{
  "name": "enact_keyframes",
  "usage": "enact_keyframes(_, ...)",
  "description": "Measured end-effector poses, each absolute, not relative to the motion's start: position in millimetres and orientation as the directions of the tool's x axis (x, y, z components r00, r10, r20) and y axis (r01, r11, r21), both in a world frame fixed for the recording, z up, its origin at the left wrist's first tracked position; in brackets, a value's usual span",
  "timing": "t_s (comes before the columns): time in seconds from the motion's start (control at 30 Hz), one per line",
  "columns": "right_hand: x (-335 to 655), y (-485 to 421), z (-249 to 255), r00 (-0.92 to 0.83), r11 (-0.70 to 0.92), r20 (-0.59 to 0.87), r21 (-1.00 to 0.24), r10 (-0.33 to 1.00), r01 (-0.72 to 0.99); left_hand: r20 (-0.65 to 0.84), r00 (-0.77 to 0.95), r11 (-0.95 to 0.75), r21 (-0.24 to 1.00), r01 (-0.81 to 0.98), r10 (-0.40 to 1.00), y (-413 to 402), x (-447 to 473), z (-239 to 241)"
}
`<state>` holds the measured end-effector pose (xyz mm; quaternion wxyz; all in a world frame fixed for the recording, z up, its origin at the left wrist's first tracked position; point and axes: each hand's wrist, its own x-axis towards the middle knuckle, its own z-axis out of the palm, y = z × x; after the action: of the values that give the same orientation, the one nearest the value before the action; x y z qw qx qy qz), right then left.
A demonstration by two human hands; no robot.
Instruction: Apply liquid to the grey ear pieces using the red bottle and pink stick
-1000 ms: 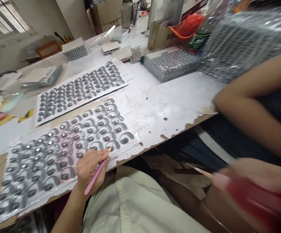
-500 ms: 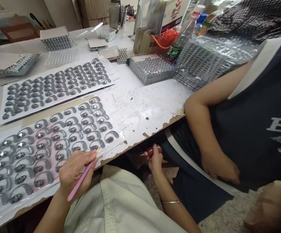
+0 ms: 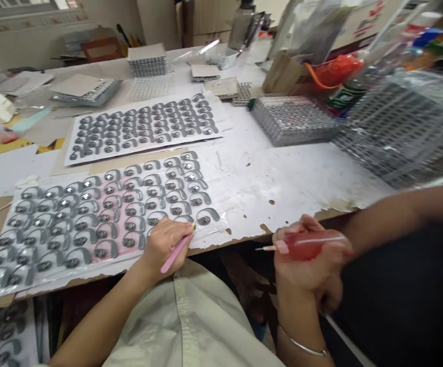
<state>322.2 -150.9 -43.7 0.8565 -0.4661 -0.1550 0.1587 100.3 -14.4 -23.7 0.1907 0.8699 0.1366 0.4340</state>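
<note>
My left hand [image 3: 165, 242] is closed round slim pink tweezers [image 3: 174, 257]. Their yellowish tip meets the near right corner of a sheet of grey curved pieces [image 3: 106, 248], each with a round metallic centre. My right hand [image 3: 301, 270], a bangle at its wrist, grips a red squeeze bottle [image 3: 313, 244] with a thin needle nozzle pointing left. That bottle is held past the table's front edge. A co-worker's hand [image 3: 332, 293] is close behind my right hand; whether they touch I cannot tell.
A second sheet of grey pieces [image 3: 145, 127] lies farther back. Stacked clear trays [image 3: 293, 120] and a wrapped stack [image 3: 408, 127] stand at the right, with a cardboard box [image 3: 288, 74] behind. A co-worker's arm [image 3: 405, 211] reaches in from the right.
My right hand has come up from below the table edge with the red bottle, which looks larger and nearer. The view has swung right. The tweezers remain in my left hand.
</note>
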Motion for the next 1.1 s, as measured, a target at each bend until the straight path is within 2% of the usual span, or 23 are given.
enact_keyframes(0.13, 327.9, -97.8, -33.4, 0.843, 0.478, 0.112, -0.859, 0.526, -0.184, 0.696, 0.584, -0.894, 0.429, 0.127, 0.417, -9.4, 108.4, -26.6)
enact_keyframes(0.2, 329.0, -72.5, -27.0, 0.811, 0.460, 0.151, -0.874, 0.566, -0.158, 0.697, 0.587, -0.902, 0.402, 0.155, 0.412, -7.4, 112.6, -25.2)
enact_keyframes(0.33, 323.7, -33.4, -7.8, 0.716, 0.469, 0.437, -0.866, 0.544, 0.173, 0.690, 0.601, -0.912, 0.359, 0.199, 0.403, -4.1, 120.9, -20.0)
enact_keyframes(0.4, 317.0, -22.3, 0.1, 0.647, 0.459, 0.513, -0.846, 0.565, 0.270, 0.684, 0.608, -0.913, 0.339, 0.226, 0.404, -2.3, 124.1, -19.7)
enact_keyframes(0.63, 308.1, -18.2, -11.8, 0.639, 0.423, 0.505, -0.857, 0.580, 0.294, 0.628, 0.658, -0.908, 0.330, 0.259, 0.416, -0.7, 127.3, -33.3)
enact_keyframes(0.8, 308.1, -19.8, -21.2, 0.592, 0.328, 0.468, -0.883, 0.656, 0.335, 0.577, 0.702, -0.908, 0.289, 0.302, 0.417, -4.6, 129.0, -38.3)
enact_keyframes(0.97, 299.4, -18.7, -20.2, 0.514, 0.402, 0.659, -0.748, 0.550, 0.528, 0.567, 0.705, -0.904, 0.285, 0.317, 0.426, -7.3, 130.6, -36.9)
enact_keyframes(1.1, 295.4, -16.9, -20.4, 0.368, 0.426, 0.745, -0.635, 0.556, 0.644, 0.582, 0.697, -0.908, 0.265, 0.324, 0.419, -7.6, 131.8, -32.7)
